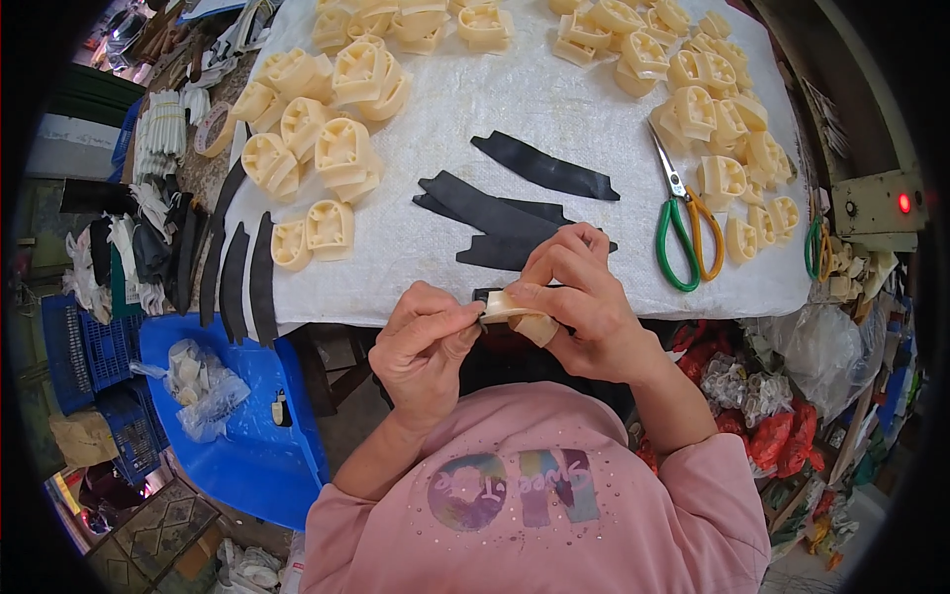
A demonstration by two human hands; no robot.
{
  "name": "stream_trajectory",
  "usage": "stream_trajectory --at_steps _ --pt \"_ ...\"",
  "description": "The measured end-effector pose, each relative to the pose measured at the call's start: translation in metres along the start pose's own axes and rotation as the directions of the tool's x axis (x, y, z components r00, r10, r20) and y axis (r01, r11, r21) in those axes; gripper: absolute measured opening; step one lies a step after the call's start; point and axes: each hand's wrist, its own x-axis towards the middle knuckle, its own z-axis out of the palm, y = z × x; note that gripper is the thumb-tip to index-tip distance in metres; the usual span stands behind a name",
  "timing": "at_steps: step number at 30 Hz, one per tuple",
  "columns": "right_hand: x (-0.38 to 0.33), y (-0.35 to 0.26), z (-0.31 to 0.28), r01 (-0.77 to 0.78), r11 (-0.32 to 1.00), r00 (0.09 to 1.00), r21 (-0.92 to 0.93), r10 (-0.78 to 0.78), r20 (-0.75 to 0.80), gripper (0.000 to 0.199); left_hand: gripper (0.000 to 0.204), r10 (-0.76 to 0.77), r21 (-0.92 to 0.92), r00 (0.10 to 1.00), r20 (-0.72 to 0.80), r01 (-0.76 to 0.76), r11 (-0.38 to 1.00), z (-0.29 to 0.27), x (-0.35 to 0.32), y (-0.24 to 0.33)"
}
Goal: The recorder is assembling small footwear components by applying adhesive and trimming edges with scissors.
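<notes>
Close to my body, at the table's near edge, my right hand (pixel 586 302) is closed round a cream plastic shoe heel (pixel 535 328). My left hand (pixel 424 342) pinches at the heel's left end, where a bit of black strip (pixel 485 294) shows against it. The fingers hide most of that strip. Just beyond my hands, several black leather-like strips (pixel 485 210) with notched ends lie partly overlapped, and one strip (pixel 544 167) lies apart farther off. Scissors (pixel 683 213) with green and orange handles rest slightly apart, blades pointing away, to the right of the strips.
Cream heels sit in groups at the far left (pixel 346 158) and right (pixel 727 119) of the white sheet (pixel 445 109). Long black strips (pixel 234 282) hang over the left edge. A blue plastic chair (pixel 247 465) stands below left. Red and clear bags (pixel 772 426) lie below right.
</notes>
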Motion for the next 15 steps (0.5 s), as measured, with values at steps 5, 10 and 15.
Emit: stream_trajectory --at_steps 5,10,15 --pt "0.001 -0.001 -0.001 -0.012 0.999 1.000 -0.031 0.011 -0.009 0.040 0.019 -0.008 0.110 1.000 -0.009 0.009 0.994 -0.001 0.001 0.014" --pt "0.000 -0.005 -0.001 0.001 0.994 1.000 -0.113 -0.001 0.003 0.037 0.009 0.173 0.478 0.978 0.116 -0.208 0.853 -0.003 0.009 0.019" --pt "0.001 -0.010 -0.003 -0.030 0.978 0.996 -0.206 0.047 0.077 0.031 0.006 -0.102 0.316 0.995 0.004 0.096 0.944 0.000 0.004 0.022"
